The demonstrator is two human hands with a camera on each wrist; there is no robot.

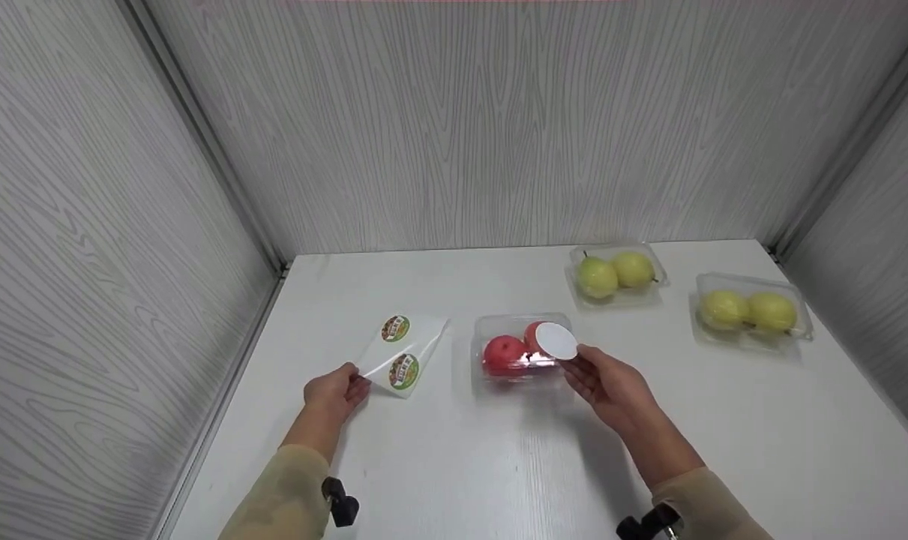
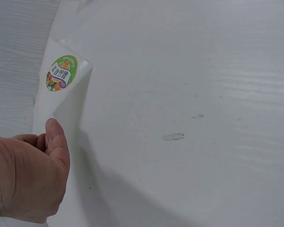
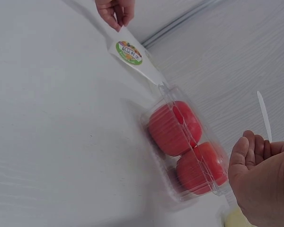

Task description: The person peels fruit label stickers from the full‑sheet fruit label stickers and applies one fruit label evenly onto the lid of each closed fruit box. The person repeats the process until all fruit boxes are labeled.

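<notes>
My left hand (image 1: pixel 337 391) pinches the near corner of a white sticker sheet (image 1: pixel 406 351) that lies on the table and carries two round colourful labels; the same sheet (image 2: pixel 61 94) curls up beside my thumb. My right hand (image 1: pixel 600 375) holds a peeled round sticker (image 1: pixel 556 340), white side towards me, just above a clear plastic clamshell (image 1: pixel 519 352) with two red apples (image 3: pixel 187 142). Seen from the right wrist, the sticker (image 3: pixel 264 116) shows edge-on above my fingers (image 3: pixel 253 149).
Two more clear clamshells of yellow-green pears stand at the back right, one (image 1: pixel 617 274) farther in and one (image 1: pixel 751 311) near the right wall. Grey wood-grain walls close in the white table (image 1: pixel 498 465) on three sides.
</notes>
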